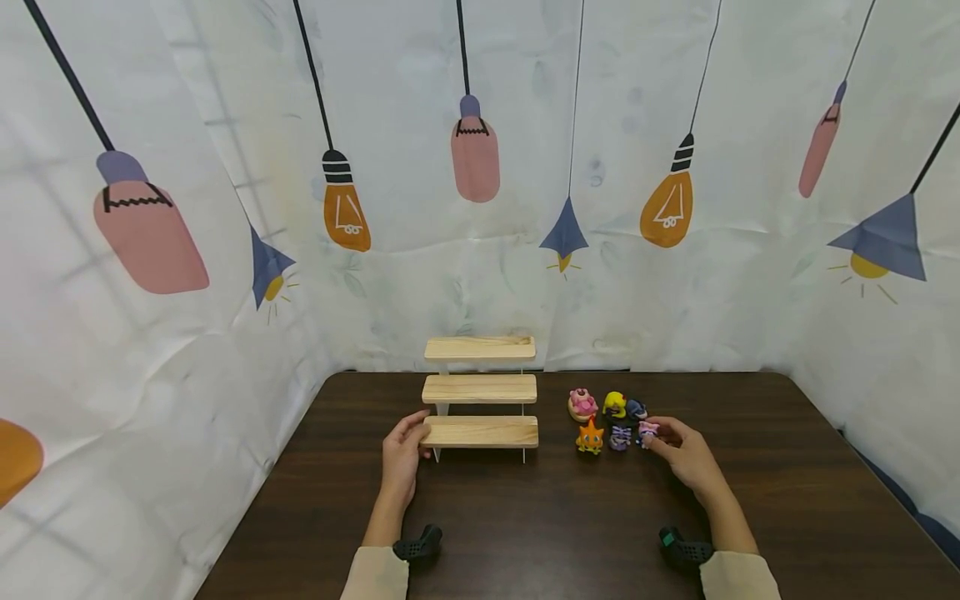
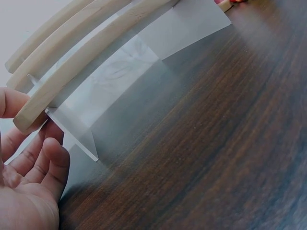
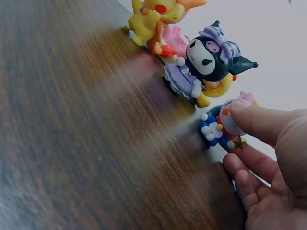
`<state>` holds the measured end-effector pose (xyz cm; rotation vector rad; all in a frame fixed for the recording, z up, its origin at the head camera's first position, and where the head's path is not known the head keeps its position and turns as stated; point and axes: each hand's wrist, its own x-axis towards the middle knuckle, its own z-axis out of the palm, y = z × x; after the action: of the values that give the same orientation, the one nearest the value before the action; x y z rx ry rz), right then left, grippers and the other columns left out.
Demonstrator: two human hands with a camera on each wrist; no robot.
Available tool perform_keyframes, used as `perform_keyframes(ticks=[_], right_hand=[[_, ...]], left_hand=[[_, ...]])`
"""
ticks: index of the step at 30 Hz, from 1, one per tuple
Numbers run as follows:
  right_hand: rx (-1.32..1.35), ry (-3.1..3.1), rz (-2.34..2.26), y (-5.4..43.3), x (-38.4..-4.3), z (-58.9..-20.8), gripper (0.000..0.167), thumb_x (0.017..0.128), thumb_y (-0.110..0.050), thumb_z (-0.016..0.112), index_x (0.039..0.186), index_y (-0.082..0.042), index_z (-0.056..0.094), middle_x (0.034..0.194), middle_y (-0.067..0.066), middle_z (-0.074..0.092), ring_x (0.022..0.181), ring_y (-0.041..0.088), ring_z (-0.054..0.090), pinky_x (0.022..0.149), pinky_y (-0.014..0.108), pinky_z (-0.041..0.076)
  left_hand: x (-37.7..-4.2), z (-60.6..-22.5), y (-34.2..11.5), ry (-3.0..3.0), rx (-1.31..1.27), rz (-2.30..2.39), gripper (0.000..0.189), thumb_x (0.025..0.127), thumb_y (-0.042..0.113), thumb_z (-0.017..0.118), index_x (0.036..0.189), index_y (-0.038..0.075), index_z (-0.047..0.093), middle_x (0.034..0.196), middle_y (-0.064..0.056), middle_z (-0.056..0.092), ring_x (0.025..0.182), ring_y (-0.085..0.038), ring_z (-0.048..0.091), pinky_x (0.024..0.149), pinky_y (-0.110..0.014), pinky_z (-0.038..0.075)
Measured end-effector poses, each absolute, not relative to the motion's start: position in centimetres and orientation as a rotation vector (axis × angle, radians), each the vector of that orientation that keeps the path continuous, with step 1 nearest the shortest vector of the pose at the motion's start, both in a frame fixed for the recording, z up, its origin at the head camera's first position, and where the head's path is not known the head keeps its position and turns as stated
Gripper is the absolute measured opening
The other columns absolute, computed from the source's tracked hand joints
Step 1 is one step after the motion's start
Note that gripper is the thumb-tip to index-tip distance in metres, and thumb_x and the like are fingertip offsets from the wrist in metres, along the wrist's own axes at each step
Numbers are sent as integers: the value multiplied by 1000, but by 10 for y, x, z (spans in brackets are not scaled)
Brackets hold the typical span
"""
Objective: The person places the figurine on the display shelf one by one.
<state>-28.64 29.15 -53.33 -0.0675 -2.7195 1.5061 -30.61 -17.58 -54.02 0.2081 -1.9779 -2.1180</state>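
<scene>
A three-tier wooden display stand (image 1: pixel 480 432) with clear side supports stands left of centre on the table. My left hand (image 1: pixel 401 461) grips the left end of its lowest plank; the left wrist view has the fingers curled beneath that plank (image 2: pixel 93 56). To the right, my right hand (image 1: pixel 692 460) pinches a small figurine (image 1: pixel 647 432) with a pink hood and blue-and-white body. In the right wrist view the thumb covers part of the figurine's (image 3: pixel 217 130) head. Beside it stands a figurine in a black hood and lilac dress (image 3: pixel 204 60).
An orange figurine (image 1: pixel 590 437) stands at the front left of the group. Behind are a pink one (image 1: pixel 582 405), a yellow-topped one (image 1: pixel 615 403) and a dark blue one (image 1: pixel 637 409). A patterned cloth (image 1: pixel 480 283) hangs behind the dark wooden table (image 1: pixel 555 525).
</scene>
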Motion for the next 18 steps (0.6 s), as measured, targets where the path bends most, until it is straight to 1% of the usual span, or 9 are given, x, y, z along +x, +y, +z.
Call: perform_keyframes(ticks=[2,6,9,12,15,18], right_hand=[[-74,-2724,1499,291,-286,-533,46,101,-29,65,140,-5,58,133,22,61,118,33,57,86,28,50],[-92,-2719,1500,291,-287,-532,49,101,-33,65,140,-4,57,133,21,60,119,32,57,87,28,49],[-103,-2706,1516,291,-287,-531,51,101,-35,66,140,-4,56,134,22,60,120,33,57,88,29,50],[-101,-2699,1530,292,-287,-530,54,100,-38,66,140,-3,56,136,24,59,123,35,56,91,34,51],[-97,-2688,1540,292,-286,-529,54,100,-39,65,140,-4,55,139,26,57,127,39,55,97,42,53],[-95,-2676,1549,293,-285,-527,54,101,-40,64,141,-4,54,143,26,54,131,40,53,104,51,51]], left_hand=[[-306,-540,-175,-1978,206,-2115,30,100,10,61,129,4,68,112,-6,70,74,-13,58,59,-23,51],[-306,-539,-175,-1985,197,-2107,32,101,11,61,131,1,66,117,-13,70,75,-11,59,59,-24,51],[-306,-538,-175,-1992,192,-2106,33,101,12,61,132,0,65,120,-16,68,76,-11,59,60,-24,52],[-306,-539,-175,-1992,194,-2107,33,101,12,61,132,0,65,119,-13,69,77,-11,59,61,-24,52],[-307,-540,-175,-1992,198,-2104,32,101,11,61,130,0,65,111,-8,70,76,-12,59,60,-24,52],[-307,-541,-175,-1993,196,-2101,32,100,9,61,130,-1,65,104,-3,70,75,-12,59,59,-24,52]])
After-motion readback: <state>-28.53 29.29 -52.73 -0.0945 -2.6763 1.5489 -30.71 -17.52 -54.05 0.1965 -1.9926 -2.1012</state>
